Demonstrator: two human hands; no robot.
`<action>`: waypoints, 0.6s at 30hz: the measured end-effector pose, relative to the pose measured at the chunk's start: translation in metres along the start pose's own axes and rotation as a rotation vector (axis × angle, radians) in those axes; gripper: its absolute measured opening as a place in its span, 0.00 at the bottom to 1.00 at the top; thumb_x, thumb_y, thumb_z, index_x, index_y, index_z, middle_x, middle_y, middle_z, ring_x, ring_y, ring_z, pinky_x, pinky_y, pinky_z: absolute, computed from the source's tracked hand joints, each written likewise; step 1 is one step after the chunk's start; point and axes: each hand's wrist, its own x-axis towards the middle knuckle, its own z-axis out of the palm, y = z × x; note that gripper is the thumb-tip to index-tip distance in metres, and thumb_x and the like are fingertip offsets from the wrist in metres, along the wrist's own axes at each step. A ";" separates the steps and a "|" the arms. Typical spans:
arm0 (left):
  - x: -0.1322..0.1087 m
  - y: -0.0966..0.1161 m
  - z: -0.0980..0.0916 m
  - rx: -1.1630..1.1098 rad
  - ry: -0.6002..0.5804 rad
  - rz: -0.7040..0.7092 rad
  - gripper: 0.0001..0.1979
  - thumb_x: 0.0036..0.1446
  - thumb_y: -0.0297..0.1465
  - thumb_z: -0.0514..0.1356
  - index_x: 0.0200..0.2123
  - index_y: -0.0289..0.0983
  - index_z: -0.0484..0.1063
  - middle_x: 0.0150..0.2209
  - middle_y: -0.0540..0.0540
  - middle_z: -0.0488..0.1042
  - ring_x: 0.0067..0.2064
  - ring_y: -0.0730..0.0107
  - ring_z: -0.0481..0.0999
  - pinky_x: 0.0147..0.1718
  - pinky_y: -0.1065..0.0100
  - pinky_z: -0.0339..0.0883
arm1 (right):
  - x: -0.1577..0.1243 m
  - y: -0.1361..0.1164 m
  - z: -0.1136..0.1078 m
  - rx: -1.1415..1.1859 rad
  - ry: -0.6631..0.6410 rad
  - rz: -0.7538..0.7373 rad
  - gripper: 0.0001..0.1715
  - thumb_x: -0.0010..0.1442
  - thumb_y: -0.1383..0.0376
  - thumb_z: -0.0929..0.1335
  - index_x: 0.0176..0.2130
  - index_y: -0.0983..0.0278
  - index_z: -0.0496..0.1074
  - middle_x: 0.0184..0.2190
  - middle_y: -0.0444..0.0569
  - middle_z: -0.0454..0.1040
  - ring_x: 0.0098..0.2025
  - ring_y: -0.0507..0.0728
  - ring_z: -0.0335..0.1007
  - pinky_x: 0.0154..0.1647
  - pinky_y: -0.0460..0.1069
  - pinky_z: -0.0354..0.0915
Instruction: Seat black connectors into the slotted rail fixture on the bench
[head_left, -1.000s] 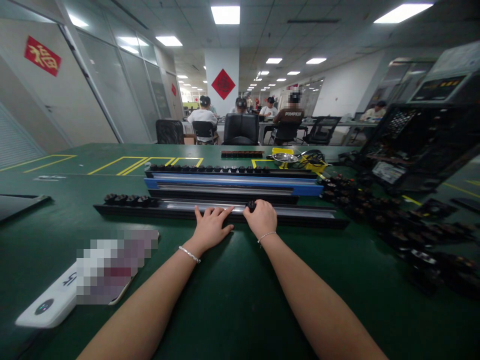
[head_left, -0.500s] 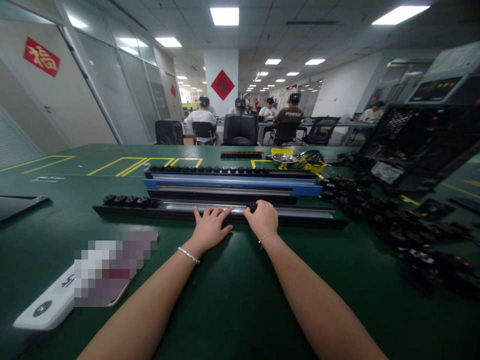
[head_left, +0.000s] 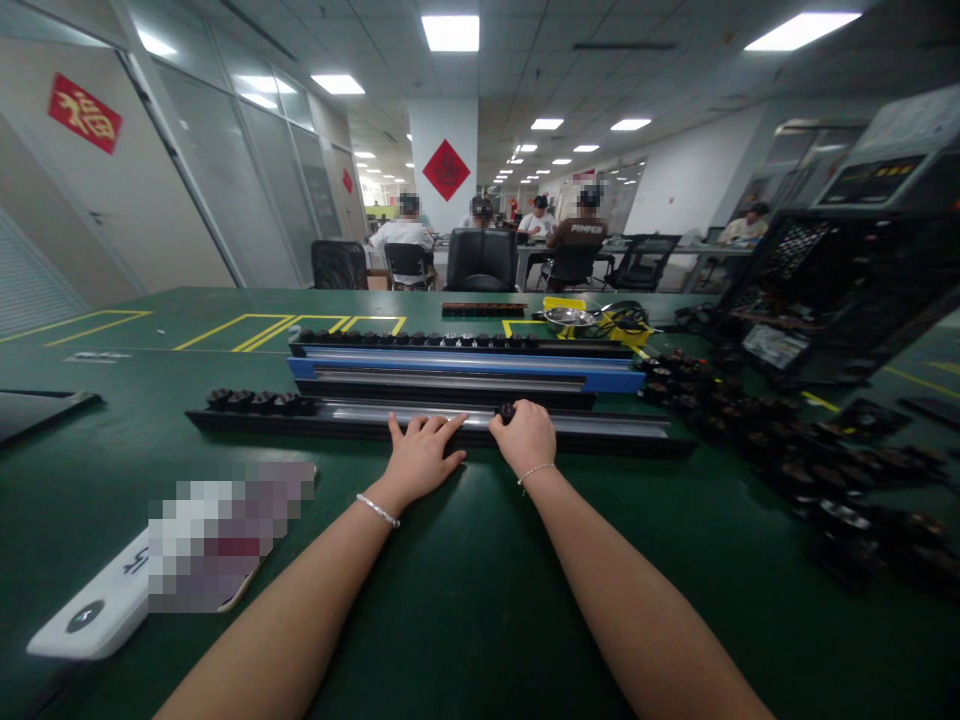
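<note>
A long black rail with a shiny metal channel (head_left: 600, 424) lies crosswise on the green table in front of me. Several small black blocks (head_left: 259, 402) sit in a row at its left end. My left hand (head_left: 421, 455) rests on the rail's near edge with fingers spread, holding nothing. Just to its right, my right hand (head_left: 526, 438) is closed around a small black block (head_left: 506, 411) at the rail. The fingers partly cover this block, and I cannot tell whether it is seated in the channel.
Behind lie a blue rail (head_left: 615, 375) and a black rail with blocks (head_left: 420, 339). A heap of black blocks (head_left: 757, 410) spreads on the right, before an open computer case (head_left: 840, 290). A metal bowl (head_left: 568, 317) stands farther back. A white device (head_left: 97, 610) lies left. People sit beyond.
</note>
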 end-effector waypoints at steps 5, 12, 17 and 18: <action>0.000 0.001 -0.001 0.002 -0.015 -0.010 0.28 0.58 0.43 0.54 0.62 0.53 0.53 0.53 0.46 0.69 0.55 0.51 0.63 0.55 0.28 0.33 | 0.000 0.000 0.000 0.006 -0.003 0.006 0.16 0.53 0.61 0.63 0.37 0.69 0.72 0.37 0.57 0.74 0.45 0.62 0.66 0.46 0.51 0.60; -0.001 0.001 -0.001 0.010 -0.010 -0.016 0.29 0.57 0.42 0.54 0.62 0.52 0.54 0.57 0.45 0.65 0.58 0.51 0.61 0.56 0.29 0.33 | 0.002 0.001 0.000 -0.012 -0.014 -0.010 0.15 0.53 0.62 0.63 0.37 0.69 0.71 0.37 0.58 0.74 0.44 0.61 0.66 0.46 0.51 0.59; -0.002 0.000 0.000 0.034 0.008 -0.037 0.29 0.56 0.42 0.55 0.61 0.52 0.55 0.65 0.44 0.53 0.64 0.47 0.52 0.58 0.32 0.37 | 0.001 0.002 -0.004 -0.038 -0.007 -0.013 0.14 0.54 0.61 0.63 0.37 0.67 0.71 0.37 0.57 0.74 0.44 0.61 0.67 0.45 0.51 0.59; -0.002 0.000 0.000 0.040 0.009 -0.039 0.29 0.56 0.42 0.55 0.61 0.51 0.55 0.66 0.44 0.53 0.64 0.47 0.52 0.58 0.32 0.37 | 0.000 0.002 -0.005 -0.041 -0.008 -0.015 0.14 0.54 0.60 0.63 0.37 0.67 0.71 0.37 0.56 0.74 0.44 0.60 0.67 0.45 0.52 0.59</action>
